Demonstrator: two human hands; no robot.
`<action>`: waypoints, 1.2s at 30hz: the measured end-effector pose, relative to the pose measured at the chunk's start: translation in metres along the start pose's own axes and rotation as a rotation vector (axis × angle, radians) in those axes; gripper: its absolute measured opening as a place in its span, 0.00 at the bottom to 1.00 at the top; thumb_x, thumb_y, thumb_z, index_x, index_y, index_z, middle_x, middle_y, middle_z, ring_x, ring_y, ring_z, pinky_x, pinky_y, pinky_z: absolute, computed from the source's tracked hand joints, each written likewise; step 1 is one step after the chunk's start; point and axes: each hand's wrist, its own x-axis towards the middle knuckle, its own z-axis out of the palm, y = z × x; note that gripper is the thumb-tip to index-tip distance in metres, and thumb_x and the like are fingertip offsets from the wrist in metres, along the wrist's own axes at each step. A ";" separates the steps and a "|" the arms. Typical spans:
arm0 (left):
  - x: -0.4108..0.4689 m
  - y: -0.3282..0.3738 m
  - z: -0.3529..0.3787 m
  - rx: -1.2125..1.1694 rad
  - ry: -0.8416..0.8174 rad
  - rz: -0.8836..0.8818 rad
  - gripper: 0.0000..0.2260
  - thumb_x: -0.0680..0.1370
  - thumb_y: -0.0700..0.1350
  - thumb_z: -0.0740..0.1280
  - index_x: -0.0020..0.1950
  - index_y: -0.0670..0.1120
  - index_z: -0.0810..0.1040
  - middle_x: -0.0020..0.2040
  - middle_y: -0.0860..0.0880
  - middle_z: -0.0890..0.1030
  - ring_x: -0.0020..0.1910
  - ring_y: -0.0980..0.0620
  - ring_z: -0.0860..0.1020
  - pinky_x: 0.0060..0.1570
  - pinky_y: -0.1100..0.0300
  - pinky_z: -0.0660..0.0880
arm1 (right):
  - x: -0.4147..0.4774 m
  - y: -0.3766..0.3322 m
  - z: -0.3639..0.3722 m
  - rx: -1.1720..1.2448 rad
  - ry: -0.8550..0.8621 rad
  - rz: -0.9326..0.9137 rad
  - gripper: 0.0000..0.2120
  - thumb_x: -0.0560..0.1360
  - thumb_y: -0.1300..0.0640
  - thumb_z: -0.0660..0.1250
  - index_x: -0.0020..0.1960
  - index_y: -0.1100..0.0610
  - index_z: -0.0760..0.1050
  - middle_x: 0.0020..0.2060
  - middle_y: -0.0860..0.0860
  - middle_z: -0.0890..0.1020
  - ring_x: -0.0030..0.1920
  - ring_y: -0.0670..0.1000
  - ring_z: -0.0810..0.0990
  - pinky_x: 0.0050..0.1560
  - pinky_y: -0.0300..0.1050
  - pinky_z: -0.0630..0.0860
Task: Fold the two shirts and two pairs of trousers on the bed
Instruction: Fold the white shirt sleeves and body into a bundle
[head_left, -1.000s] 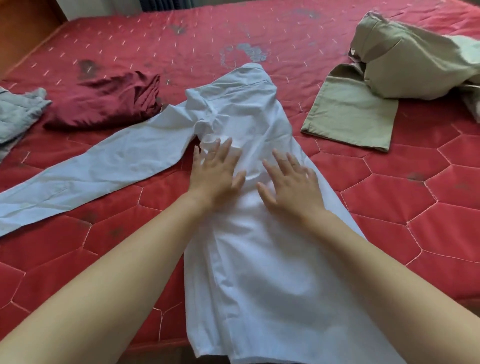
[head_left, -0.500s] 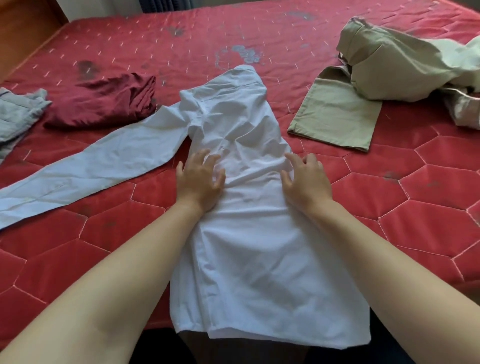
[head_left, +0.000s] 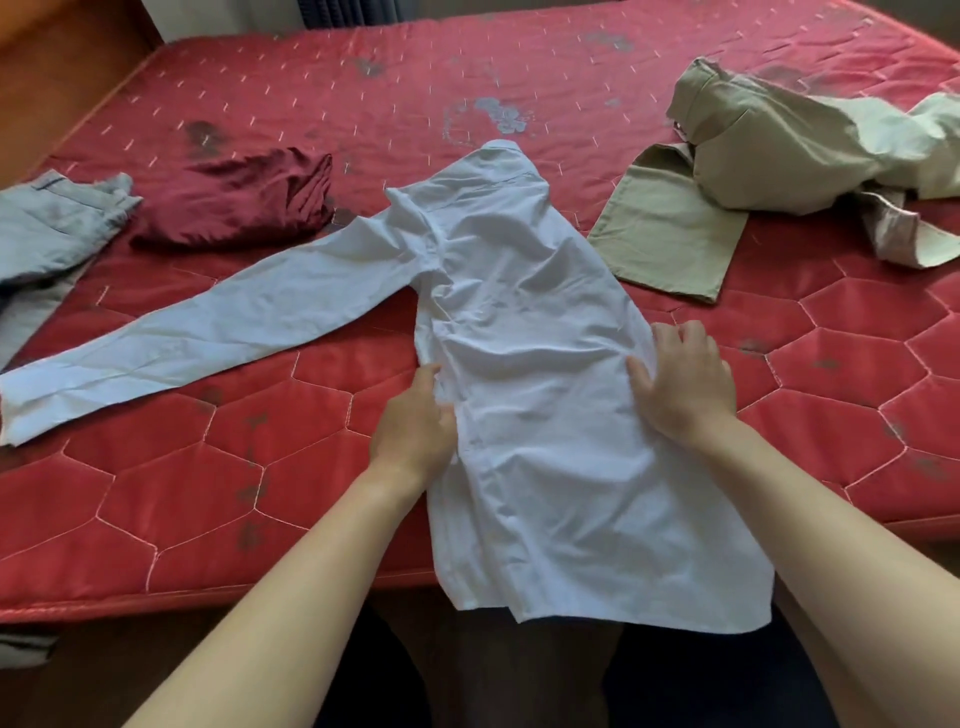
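A white long-sleeved shirt (head_left: 530, 322) lies collar away from me in the middle of the red mattress (head_left: 841, 426). Its hem hangs over the near edge and one sleeve (head_left: 208, 338) stretches out to the left. My left hand (head_left: 415, 431) is at the body's left edge with fingers curled onto the cloth. My right hand (head_left: 685, 384) rests palm down on the right edge, thumb on the fabric. A crumpled maroon shirt (head_left: 244, 197) sits at the back left. Grey trousers (head_left: 47, 223) lie at the far left and khaki trousers (head_left: 769, 150) are heaped at the right.
The mattress's near edge runs just below my wrists, with dark floor and my legs under it. A wooden surface (head_left: 57, 78) borders the bed at the upper left. One flat khaki trouser leg (head_left: 670, 228) lies close to the white shirt's right shoulder.
My hands slid apart from the middle of the white shirt to its two side edges and came nearer to me. The cloth between them looks flatter.
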 end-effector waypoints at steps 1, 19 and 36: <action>0.000 0.000 0.000 0.112 0.052 0.025 0.23 0.75 0.41 0.60 0.70 0.46 0.64 0.59 0.42 0.74 0.57 0.42 0.72 0.52 0.52 0.70 | -0.004 -0.006 0.000 0.012 0.052 -0.059 0.20 0.75 0.51 0.63 0.64 0.59 0.69 0.62 0.59 0.70 0.63 0.61 0.67 0.59 0.57 0.66; -0.009 -0.007 -0.002 0.080 0.096 -0.004 0.19 0.76 0.51 0.65 0.62 0.45 0.66 0.58 0.46 0.71 0.53 0.45 0.74 0.41 0.56 0.67 | -0.039 -0.072 0.042 0.017 -0.282 -0.468 0.27 0.78 0.43 0.53 0.75 0.48 0.54 0.76 0.49 0.48 0.76 0.52 0.44 0.72 0.59 0.41; -0.012 -0.004 0.001 0.163 0.091 -0.083 0.12 0.77 0.51 0.59 0.43 0.44 0.75 0.52 0.47 0.71 0.56 0.45 0.68 0.48 0.55 0.68 | -0.041 -0.061 0.036 -0.016 -0.332 -0.415 0.27 0.78 0.40 0.50 0.75 0.44 0.51 0.77 0.48 0.46 0.76 0.50 0.43 0.72 0.57 0.40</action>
